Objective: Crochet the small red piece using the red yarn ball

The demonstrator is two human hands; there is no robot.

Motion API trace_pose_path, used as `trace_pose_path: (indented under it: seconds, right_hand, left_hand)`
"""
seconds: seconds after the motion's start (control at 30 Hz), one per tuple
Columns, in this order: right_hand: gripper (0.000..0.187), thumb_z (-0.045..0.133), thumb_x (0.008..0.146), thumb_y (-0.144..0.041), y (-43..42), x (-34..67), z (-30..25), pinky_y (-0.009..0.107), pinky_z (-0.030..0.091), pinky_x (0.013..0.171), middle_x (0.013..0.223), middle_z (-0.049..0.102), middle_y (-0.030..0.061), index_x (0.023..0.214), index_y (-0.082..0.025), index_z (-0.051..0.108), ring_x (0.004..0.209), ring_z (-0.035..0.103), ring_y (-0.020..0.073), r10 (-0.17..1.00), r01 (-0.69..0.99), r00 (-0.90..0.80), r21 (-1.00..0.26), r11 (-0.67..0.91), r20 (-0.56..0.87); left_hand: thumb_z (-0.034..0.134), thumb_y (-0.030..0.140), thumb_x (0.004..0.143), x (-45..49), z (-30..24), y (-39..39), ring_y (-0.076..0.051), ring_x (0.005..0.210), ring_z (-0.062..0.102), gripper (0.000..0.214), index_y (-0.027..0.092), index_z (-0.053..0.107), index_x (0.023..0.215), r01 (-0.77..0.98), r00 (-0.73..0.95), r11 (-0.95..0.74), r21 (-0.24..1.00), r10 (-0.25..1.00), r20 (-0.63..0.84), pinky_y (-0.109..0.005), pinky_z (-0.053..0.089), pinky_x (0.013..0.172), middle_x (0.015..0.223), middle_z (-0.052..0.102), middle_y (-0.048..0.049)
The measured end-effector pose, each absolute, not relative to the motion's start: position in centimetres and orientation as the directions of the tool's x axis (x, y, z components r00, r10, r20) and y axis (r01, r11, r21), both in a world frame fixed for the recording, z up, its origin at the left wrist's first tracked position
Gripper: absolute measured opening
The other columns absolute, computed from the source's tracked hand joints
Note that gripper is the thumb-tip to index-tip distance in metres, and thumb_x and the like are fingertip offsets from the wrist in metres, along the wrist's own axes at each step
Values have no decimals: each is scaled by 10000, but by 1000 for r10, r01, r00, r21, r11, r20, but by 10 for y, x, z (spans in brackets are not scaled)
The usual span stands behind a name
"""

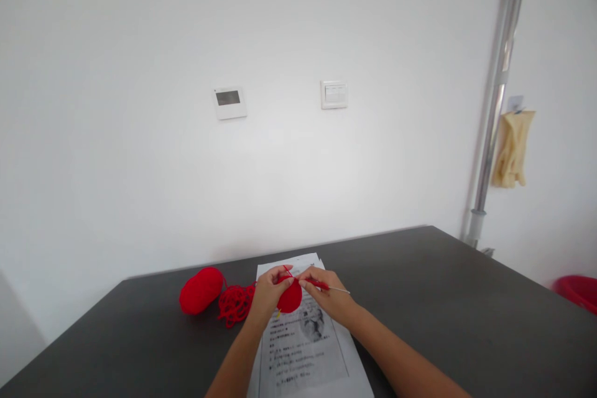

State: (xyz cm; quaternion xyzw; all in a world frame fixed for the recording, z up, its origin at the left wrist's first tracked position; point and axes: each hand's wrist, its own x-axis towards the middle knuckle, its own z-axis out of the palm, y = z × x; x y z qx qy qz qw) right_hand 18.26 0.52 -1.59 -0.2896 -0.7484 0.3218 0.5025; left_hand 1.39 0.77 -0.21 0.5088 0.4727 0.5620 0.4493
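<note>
The counter stood against the wall, with papers lying on it beneath the hands. A ball of red yarn sat on the left, loose yarn heaped just beside it. The round red piece was over the papers, between the hands, and the hook met its upper edge. The step looked like drawing yarn through that edge; done well, it called for even tension, small turns of the hook and enough slack that the heap would not snag. The forearms slanted inward from below. The left hand pinched the piece, fingers bent; the right hand gripped the hook, whose silver end stuck out rightward past the knuckles.
</note>
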Motion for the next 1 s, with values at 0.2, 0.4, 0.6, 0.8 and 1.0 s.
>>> trace_pose_path:
  seconds: [0.2, 0.4, 0.6, 0.8, 1.0]
  right_hand:
    - [176, 645, 807, -332, 6, 187, -9, 259, 439, 652, 664, 629, -5, 735, -174, 677, 648, 546, 134, 810, -12, -319, -857, 516, 492]
    - [307, 667, 776, -451, 13, 190, -7, 322, 516, 711, 723, 691, 42, 732, -152, 616, 690, 656, 169, 852, -275, -376, -922, 273, 365]
    - [311, 717, 753, -419, 12, 195, -3, 361, 526, 769, 811, 719, 86, 762, -139, 582, 765, 700, 199, 842, -467, -455, -883, 53, 291]
    - [309, 736, 746, -390, 9, 189, -2, 345, 537, 754, 793, 723, 74, 740, -149, 541, 765, 713, 202, 836, -570, -474, -820, -53, 276]
    - [282, 739, 753, -359, 6, 190, 2, 366, 538, 778, 799, 729, 79, 754, -141, 560, 765, 715, 205, 812, -596, -499, -800, -67, 304]
  left_hand:
    - [759, 125, 490, 16, 1, 4, -178, 572, 594, 224, 173, 723, 705, -78, -38, -118, 990, 993, 115, -272, 417, 568, 579, 679, 2]
    - [779, 179, 514, 15, 6, -4, -141, 532, 588, 268, 141, 698, 767, -249, 56, -52, 967, 996, 68, -248, 417, 548, 612, 685, -13]
    - [813, 193, 524, 21, 9, -9, -95, 505, 563, 263, 153, 648, 725, -437, 147, 13, 899, 987, 58, -204, 418, 509, 619, 652, 13]
    - [830, 179, 512, 23, 3, -9, -80, 527, 596, 293, 180, 654, 745, -573, 231, 124, 811, 973, 15, -176, 460, 529, 668, 682, 15]
    - [820, 161, 538, 20, 0, -8, -95, 563, 619, 292, 186, 663, 784, -610, 305, 180, 771, 952, 19, -185, 479, 567, 689, 703, -1]
